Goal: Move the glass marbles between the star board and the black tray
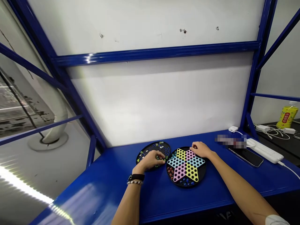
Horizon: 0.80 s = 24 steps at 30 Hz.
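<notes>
Marbles and 2 boards on blue worktop (112,193), both hands down at them. Left hand (151,159) sits over the right edge of a round black tray (143,154), fingers (161,157) curled in and narrow, tips down among the marbles; cannot tell if it is pinching 1. Right hand (201,149) rests on the far top edge of a Chinese checkers board (186,167), fingers (194,145) slightly curved and loosely spread, touching the board, holding nothing visible. Board is round, black, glossy plastic, with a 6-point star in yellow, pink and light blue, drilled with rows of small holes. It lies just right of the tray, nearly touching it. Glass marbles (154,148) fill the tray, mostly blue, with some white, green and yellow; too small to count exactly. Red marbles (170,172) sit in the left black gap of the board, blue marbles (185,182) in the bottom gap. Left wrist has 1 black watch band (136,177) and 1 beaded bracelet (135,182). Further right on the worktop: 1 black smartphone (246,157), 1 white power strip (263,151), 1 white charger (233,128), 1 blurred patch (231,141). Beyond, 1 yellow drink bottle (287,115) stands on a dark shelf (276,140).
</notes>
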Each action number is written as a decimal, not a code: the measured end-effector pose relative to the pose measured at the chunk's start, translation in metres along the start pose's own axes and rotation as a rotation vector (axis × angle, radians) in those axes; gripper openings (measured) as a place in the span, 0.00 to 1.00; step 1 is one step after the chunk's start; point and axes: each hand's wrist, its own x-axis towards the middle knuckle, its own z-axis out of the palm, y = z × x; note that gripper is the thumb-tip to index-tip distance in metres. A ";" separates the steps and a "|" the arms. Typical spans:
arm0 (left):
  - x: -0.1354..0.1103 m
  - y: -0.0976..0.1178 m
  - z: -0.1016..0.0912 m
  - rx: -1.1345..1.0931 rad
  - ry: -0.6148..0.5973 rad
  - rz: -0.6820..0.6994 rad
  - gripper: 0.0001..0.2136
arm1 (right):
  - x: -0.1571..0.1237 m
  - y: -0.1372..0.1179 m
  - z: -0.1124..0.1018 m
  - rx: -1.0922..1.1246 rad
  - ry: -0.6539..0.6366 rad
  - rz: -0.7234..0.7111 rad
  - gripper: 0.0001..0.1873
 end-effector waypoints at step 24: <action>-0.007 -0.002 -0.005 -0.168 0.144 -0.047 0.19 | -0.005 -0.006 -0.004 0.000 -0.003 0.008 0.13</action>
